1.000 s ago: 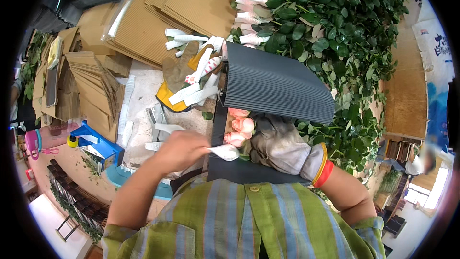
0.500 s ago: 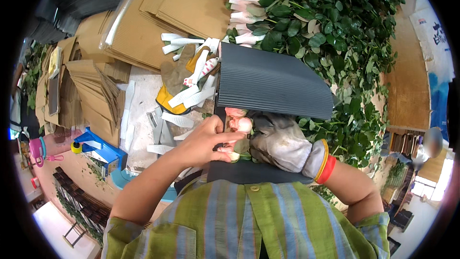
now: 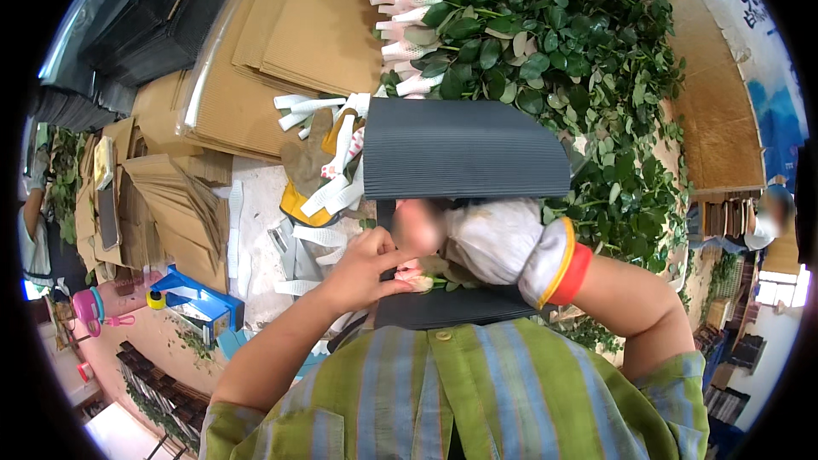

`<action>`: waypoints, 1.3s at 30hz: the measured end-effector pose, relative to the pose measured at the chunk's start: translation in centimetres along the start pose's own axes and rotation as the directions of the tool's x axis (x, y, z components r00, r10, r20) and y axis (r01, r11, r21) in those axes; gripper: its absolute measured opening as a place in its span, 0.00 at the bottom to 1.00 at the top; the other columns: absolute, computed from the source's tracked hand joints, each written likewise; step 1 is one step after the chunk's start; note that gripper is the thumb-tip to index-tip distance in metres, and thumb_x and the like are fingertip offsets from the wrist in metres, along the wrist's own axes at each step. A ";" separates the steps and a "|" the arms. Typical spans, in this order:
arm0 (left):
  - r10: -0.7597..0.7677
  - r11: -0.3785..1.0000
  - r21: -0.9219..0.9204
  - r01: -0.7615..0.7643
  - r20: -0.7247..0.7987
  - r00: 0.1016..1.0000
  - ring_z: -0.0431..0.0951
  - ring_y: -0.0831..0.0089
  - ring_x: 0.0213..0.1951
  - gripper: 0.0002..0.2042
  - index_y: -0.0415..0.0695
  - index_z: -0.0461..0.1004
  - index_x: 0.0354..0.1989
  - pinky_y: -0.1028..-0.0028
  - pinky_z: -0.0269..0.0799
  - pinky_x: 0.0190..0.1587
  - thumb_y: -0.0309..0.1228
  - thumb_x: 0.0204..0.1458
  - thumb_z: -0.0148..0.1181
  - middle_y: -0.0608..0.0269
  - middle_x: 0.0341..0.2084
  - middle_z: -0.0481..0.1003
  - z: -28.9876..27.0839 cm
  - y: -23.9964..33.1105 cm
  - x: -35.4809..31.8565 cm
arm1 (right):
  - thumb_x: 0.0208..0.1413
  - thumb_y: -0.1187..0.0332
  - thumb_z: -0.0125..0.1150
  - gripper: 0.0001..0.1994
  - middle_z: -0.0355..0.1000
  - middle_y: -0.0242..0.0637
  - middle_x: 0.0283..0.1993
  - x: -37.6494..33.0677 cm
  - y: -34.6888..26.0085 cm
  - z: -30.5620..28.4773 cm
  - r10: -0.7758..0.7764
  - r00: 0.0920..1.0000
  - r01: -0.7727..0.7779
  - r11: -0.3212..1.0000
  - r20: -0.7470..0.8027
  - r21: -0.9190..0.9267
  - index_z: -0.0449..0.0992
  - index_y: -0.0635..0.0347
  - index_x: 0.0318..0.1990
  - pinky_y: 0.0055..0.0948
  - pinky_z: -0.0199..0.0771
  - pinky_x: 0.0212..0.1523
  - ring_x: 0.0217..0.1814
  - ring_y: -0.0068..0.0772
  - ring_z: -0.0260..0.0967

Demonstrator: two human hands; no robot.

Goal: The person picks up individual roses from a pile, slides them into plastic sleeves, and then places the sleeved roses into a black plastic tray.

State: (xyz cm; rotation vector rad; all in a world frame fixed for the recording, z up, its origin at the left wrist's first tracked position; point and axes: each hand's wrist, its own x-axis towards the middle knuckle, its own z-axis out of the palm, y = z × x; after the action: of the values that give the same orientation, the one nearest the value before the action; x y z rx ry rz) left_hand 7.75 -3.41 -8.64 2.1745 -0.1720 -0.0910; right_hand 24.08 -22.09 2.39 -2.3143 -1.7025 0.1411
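Observation:
My bare left hand (image 3: 368, 267) has its thumb and index finger closed about a pink rose (image 3: 414, 279) at the lower end of a small bunch. Another pink rose head (image 3: 417, 226) lies just above that finger and looks blurred. My right hand (image 3: 494, 240), in a grey-white glove with a yellow rim and red band, curls over the green stems beside the blooms; its fingertips are hidden. The roses lie on a dark corrugated sheet (image 3: 452, 310). Its raised upper flap (image 3: 464, 146) hangs over the top of the glove.
White foam net sleeves (image 3: 317, 235) and a brown-yellow work glove (image 3: 308, 172) lie left of the flap. Stacked cardboard (image 3: 307, 25) stands behind. Sleeved roses with dense leaves (image 3: 545, 43) fill the far right. A blue box (image 3: 200, 298) sits at left.
The view has shifted, so the flap and sleeves sit further left. My gloved right hand has rolled slightly and slid further under the flap. My left hand stays at the blooms.

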 end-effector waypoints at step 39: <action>0.158 0.986 0.081 -0.149 -0.122 0.980 0.73 0.59 0.48 0.09 0.44 0.81 0.33 0.63 0.68 0.50 0.32 0.44 0.71 0.58 0.57 0.72 0.6 0.7 1.5 | 0.57 0.63 0.56 0.08 0.75 0.41 0.28 -0.1 -0.4 -0.6 0.172 0.937 -0.229 0.960 0.304 0.161 0.77 0.54 0.34 0.41 0.76 0.30 0.29 0.48 0.76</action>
State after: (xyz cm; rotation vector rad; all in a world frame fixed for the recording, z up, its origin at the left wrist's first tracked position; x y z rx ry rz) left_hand 9.05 -4.54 -8.42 2.2221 -0.2722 0.1443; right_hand 23.84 -22.21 3.05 -2.4032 -1.4847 0.6857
